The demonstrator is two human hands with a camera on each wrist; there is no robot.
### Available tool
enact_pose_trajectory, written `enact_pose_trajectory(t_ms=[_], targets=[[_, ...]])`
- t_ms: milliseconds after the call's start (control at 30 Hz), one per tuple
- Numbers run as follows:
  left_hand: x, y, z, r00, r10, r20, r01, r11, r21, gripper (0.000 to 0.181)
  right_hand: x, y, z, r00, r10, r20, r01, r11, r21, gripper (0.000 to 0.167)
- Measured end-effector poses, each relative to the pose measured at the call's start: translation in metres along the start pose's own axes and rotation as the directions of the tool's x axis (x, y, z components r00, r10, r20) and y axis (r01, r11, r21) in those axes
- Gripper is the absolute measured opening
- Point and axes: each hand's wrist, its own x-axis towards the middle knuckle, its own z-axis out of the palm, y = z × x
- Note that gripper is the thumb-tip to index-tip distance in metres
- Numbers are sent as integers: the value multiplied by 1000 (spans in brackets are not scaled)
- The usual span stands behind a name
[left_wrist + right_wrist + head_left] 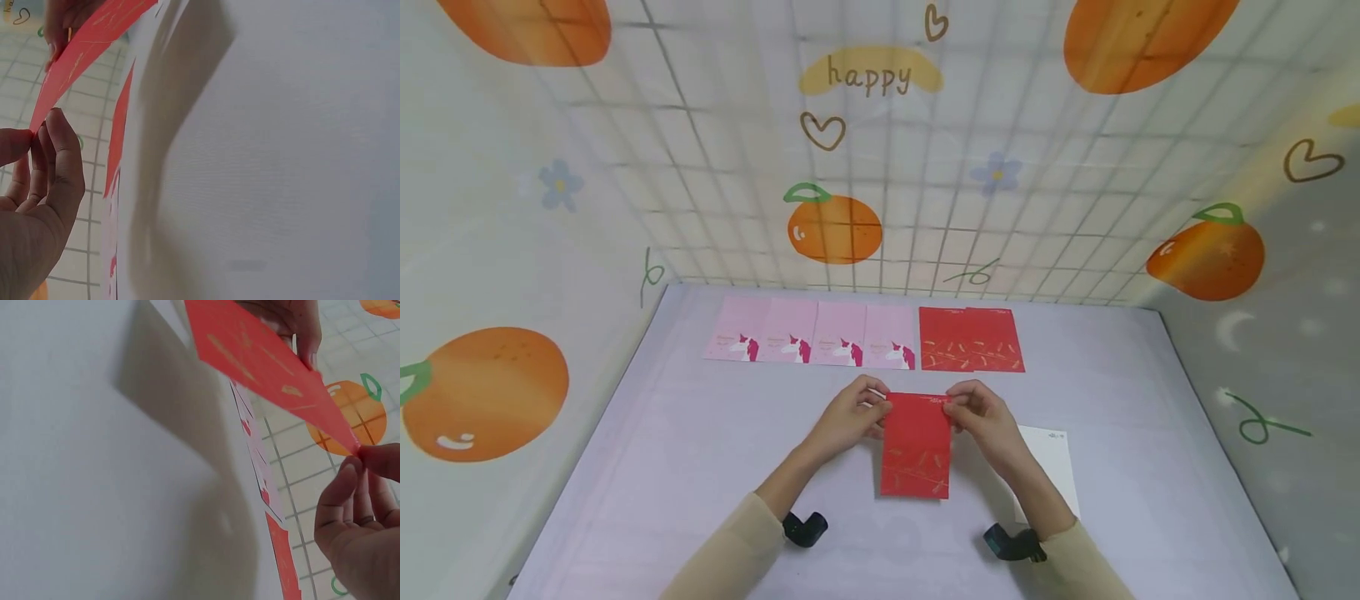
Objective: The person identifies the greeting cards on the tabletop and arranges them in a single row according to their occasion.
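Note:
A red card with gold marks on its lower half is held up off the table, casting a shadow. My left hand pinches its upper left corner between thumb and fingers. The upper right corner is pinched by my right hand. In the left wrist view, the red card slants away from the thumb and fingertips of my left hand. The right wrist view shows my right hand pinching a corner of the red card.
Several pink unicorn cards lie in a row at the table's back. Beside them are two overlapping red cards. A white card lies partly under my right forearm. Printed cloth walls off the table's back and sides.

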Motion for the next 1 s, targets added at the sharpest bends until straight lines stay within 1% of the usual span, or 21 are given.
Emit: enact_pose_trajectory(t_ms=[67,233,300,533,733,833,1000], targets=[[-4,-1,-2,1000,4,-7,-4,1000,-11,31,0,0,3,1000,-3,14,3,1000,8,39],[-13,-5,-5,1000,-9,-22,9,1000,-16,34,-1,2,9,999,1,33,-2,1000,12,35],[-15,-7,-6,1000,-17,-23,17,1000,-20,34,-2,1,12,999,1,41,-1,1000,8,34],[-20,-11,-7,999,-9,-33,8,999,-42,34,-4,0,18,999,4,51,-2,999,-39,36],[-22,-11,-9,999,0,-42,-2,999,-48,35,-4,-1,20,998,-21,58,22,999,-24,30],[-24,-9,-8,999,5,-47,-8,998,-60,38,-4,-3,20,998,-28,62,29,999,-15,31],[-31,-5,-6,999,-6,-44,3,997,-77,44,-2,-8,20,998,-47,35,47,999,-5,32]])
